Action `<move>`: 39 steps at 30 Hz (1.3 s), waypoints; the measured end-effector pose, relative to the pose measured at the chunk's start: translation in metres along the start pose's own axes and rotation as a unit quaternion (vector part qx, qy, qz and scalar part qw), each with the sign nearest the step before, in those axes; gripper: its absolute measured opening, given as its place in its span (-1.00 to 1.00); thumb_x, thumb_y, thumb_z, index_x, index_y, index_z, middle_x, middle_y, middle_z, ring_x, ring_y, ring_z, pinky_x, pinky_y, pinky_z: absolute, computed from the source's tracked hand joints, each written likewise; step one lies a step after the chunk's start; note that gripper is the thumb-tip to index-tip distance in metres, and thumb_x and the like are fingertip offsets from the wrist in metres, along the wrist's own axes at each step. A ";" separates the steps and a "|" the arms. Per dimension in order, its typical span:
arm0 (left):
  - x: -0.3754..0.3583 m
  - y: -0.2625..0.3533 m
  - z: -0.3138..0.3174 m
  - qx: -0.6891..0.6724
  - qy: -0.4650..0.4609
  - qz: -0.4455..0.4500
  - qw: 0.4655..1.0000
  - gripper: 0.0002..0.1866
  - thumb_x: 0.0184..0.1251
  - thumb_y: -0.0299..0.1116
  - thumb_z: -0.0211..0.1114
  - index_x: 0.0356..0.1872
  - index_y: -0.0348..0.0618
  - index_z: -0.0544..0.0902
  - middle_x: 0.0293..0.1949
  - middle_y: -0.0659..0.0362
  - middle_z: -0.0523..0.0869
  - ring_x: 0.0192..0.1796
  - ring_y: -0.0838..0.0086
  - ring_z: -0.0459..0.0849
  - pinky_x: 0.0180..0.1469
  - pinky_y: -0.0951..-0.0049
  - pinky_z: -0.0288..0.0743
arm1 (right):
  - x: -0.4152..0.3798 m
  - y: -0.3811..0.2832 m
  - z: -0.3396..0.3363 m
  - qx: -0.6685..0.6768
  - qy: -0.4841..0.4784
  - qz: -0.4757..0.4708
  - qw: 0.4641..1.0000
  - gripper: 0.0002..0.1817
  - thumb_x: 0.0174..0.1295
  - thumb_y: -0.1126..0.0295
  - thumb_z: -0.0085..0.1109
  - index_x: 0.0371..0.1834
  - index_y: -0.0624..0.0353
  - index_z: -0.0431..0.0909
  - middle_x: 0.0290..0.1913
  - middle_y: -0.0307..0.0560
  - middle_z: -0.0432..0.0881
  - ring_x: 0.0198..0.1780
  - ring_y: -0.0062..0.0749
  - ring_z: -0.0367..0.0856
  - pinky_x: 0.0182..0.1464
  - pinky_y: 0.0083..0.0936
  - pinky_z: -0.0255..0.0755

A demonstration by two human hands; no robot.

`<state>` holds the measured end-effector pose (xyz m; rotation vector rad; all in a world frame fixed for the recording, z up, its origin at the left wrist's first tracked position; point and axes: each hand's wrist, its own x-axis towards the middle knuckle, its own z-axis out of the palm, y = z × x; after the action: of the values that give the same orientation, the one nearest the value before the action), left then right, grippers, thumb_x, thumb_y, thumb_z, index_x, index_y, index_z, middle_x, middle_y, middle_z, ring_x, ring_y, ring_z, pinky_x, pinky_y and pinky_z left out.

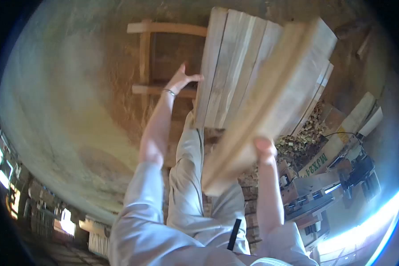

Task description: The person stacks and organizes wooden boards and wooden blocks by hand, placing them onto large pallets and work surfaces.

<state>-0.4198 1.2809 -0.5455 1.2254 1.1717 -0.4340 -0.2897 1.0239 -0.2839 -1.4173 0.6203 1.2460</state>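
My right hand grips a thick bundle of wooden boards, which is tilted and slightly blurred; its fingers are mostly hidden behind the wood. Beneath and to the left of that bundle, several pale planks lie side by side in a stack. My left hand, with a bracelet at the wrist, has its thumb and fingers spread. It is at the left edge of the stacked planks, and nothing is held in it.
A wooden frame lies on the floor left of the stack. Small wood offcuts are heaped at the right, near a machine and a cardboard piece with green lettering.
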 end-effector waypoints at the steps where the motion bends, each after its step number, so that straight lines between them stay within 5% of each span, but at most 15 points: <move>1: 0.032 -0.021 0.020 0.023 -0.035 0.056 0.998 0.20 -0.22 -0.13 0.68 0.46 -0.40 0.16 0.37 -0.11 0.40 0.45 0.16 0.32 0.44 0.27 0.26 | -0.020 0.001 -0.027 0.003 0.038 -0.001 0.999 -0.03 -0.28 0.22 0.39 0.32 0.42 0.29 0.07 0.04 0.59 -0.01 -0.15 0.63 0.11 -0.31 0.52; 3: 0.047 -0.011 0.045 -0.254 -0.171 0.014 0.952 0.20 -0.20 -0.19 0.67 0.46 -0.46 0.12 0.30 -0.14 0.48 0.38 0.19 0.43 0.41 0.29 0.31 | -0.072 -0.005 -0.080 -0.007 0.106 -0.018 0.994 0.03 -0.31 0.19 0.41 0.35 0.42 0.25 0.11 0.05 0.56 0.03 -0.14 0.60 0.14 -0.29 0.49; 6: 0.054 -0.046 0.054 -0.161 -0.043 0.083 0.983 -0.17 -0.05 -0.29 0.56 0.29 -0.33 0.39 0.14 0.03 0.63 0.19 0.31 0.57 0.30 0.33 0.38 | -0.160 -0.019 -0.136 -0.018 0.175 -0.073 0.982 0.12 -0.35 0.15 0.44 0.39 0.41 0.18 0.16 0.07 0.51 0.09 -0.11 0.57 0.20 -0.26 0.46; 7: 0.030 -0.031 0.039 -0.176 -0.052 0.075 0.980 -0.07 -0.18 -0.32 0.65 0.27 -0.45 0.35 0.14 -0.07 0.61 0.18 0.28 0.59 0.23 0.32 0.47 | -0.196 -0.029 -0.150 -0.029 0.194 -0.097 0.976 0.15 -0.36 0.13 0.45 0.41 0.41 0.16 0.18 0.08 0.50 0.11 -0.10 0.56 0.22 -0.25 0.45; 11: -0.079 0.000 -0.030 -0.059 -0.012 0.089 0.994 -0.29 0.00 -0.34 0.50 0.21 -0.38 0.44 0.05 0.02 0.68 0.05 0.31 0.66 0.14 0.34 0.50 | -0.330 -0.055 -0.190 -0.112 0.266 -0.230 0.929 0.27 -0.41 0.07 0.49 0.47 0.40 0.08 0.26 0.10 0.44 0.20 -0.06 0.51 0.29 -0.21 0.40; 13: -0.155 0.043 -0.069 0.065 -0.037 0.019 0.997 -0.28 0.11 -0.34 0.42 0.33 -0.33 0.39 0.14 0.00 0.64 0.11 0.29 0.62 0.20 0.30 0.48 | -0.389 -0.052 -0.210 -0.190 0.332 -0.277 0.881 0.33 -0.44 0.04 0.51 0.50 0.40 0.03 0.30 0.11 0.40 0.24 -0.04 0.49 0.33 -0.19 0.38; 16: -0.206 0.047 -0.128 0.066 -0.103 0.044 0.992 -0.28 0.26 -0.14 0.28 0.40 -0.18 0.28 0.22 0.04 0.52 0.22 0.24 0.52 0.30 0.23 0.41 | -0.477 -0.048 -0.228 -0.383 0.555 -0.128 0.727 0.35 -0.51 0.18 0.50 0.52 0.35 -0.01 0.38 0.26 0.27 0.40 0.08 0.28 0.48 -0.15 0.14; 17: -0.277 0.101 -0.105 0.118 -0.066 0.172 0.976 -0.12 0.16 -0.21 0.41 0.44 -0.35 0.17 0.32 -0.04 0.41 0.30 0.22 0.46 0.36 0.27 0.34 | -0.497 -0.041 -0.241 -0.454 0.604 -0.072 0.651 0.32 -0.44 0.24 0.50 0.53 0.31 -0.05 0.39 0.34 0.21 0.44 0.22 0.16 0.50 -0.01 0.08; 19: -0.361 0.163 -0.062 0.137 -0.060 0.187 0.971 -0.03 -0.22 -0.29 0.51 0.35 -0.34 0.31 0.18 0.01 0.50 0.21 0.21 0.50 0.32 0.29 0.38 | -0.548 -0.023 -0.287 -0.434 0.625 -0.084 0.644 0.30 -0.44 0.24 0.53 0.50 0.34 -0.01 0.37 0.33 0.24 0.44 0.21 0.16 0.51 -0.02 0.04; 21: -0.426 0.207 -0.028 0.154 -0.078 0.221 0.960 -0.03 -0.23 -0.29 0.50 0.36 -0.33 0.32 0.18 0.01 0.50 0.21 0.22 0.49 0.32 0.29 0.38 | -0.583 -0.010 -0.315 -0.427 0.647 -0.083 0.627 0.24 -0.41 0.34 0.49 0.51 0.27 0.03 0.44 0.31 0.19 0.51 0.28 0.04 0.54 -0.05 0.00; 26: -0.541 0.285 0.108 0.246 -0.152 0.344 0.893 0.01 -0.25 -0.29 0.52 0.38 -0.33 0.30 0.23 0.01 0.46 0.23 0.20 0.49 0.30 0.27 0.39 | -0.605 0.057 -0.471 -0.423 0.632 -0.140 0.633 0.21 -0.44 0.24 0.48 0.46 0.29 0.10 0.27 0.19 0.35 0.35 0.07 0.29 0.42 -0.14 0.15; 30: -0.571 0.330 0.249 0.420 -0.182 0.526 0.717 0.21 -0.35 -0.21 0.63 0.45 -0.36 0.15 0.28 -0.13 0.41 0.26 0.11 0.47 0.34 0.17 0.38 | -0.551 0.083 -0.566 -0.433 0.573 -0.101 0.689 0.23 -0.41 0.14 0.54 0.46 0.25 0.10 0.28 0.16 0.35 0.34 0.06 0.30 0.35 -0.12 0.18; 31: -0.618 0.338 0.307 0.459 -0.148 0.565 0.670 0.30 -0.50 0.09 0.66 0.38 -0.39 0.25 0.25 -0.20 0.42 0.31 -0.06 0.39 0.36 0.05 0.29 | -0.541 0.090 -0.579 -0.441 0.552 -0.109 0.699 0.25 -0.41 0.08 0.57 0.46 0.25 0.09 0.28 0.16 0.35 0.34 0.05 0.30 0.34 -0.11 0.19; 35: -0.725 0.342 0.495 0.549 -0.210 0.630 0.508 0.07 -0.46 -0.32 0.58 0.32 -0.30 0.31 0.19 -0.13 0.48 0.28 -0.04 0.41 0.33 0.07 0.30 | -0.502 0.131 -0.581 -0.393 0.570 -0.237 0.681 0.42 -0.48 -0.47 0.47 0.44 0.24 0.15 0.20 0.10 0.38 0.29 -0.01 0.31 0.33 -0.10 0.13; 39: -0.769 0.308 0.640 0.559 -0.309 0.674 0.372 0.06 -0.47 -0.13 0.54 0.28 -0.27 0.34 0.14 -0.11 0.52 0.27 0.03 0.46 0.32 0.12 0.32 | -0.491 0.124 -0.528 -0.353 0.531 -0.220 0.738 0.32 -0.30 -0.55 0.30 0.42 0.24 0.21 0.25 0.15 0.35 0.32 -0.02 0.28 0.36 -0.07 0.07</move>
<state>-0.1911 0.5853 0.2021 2.3312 -1.3125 -0.2549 -0.3719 0.3725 0.0398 -2.7592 0.4717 0.1215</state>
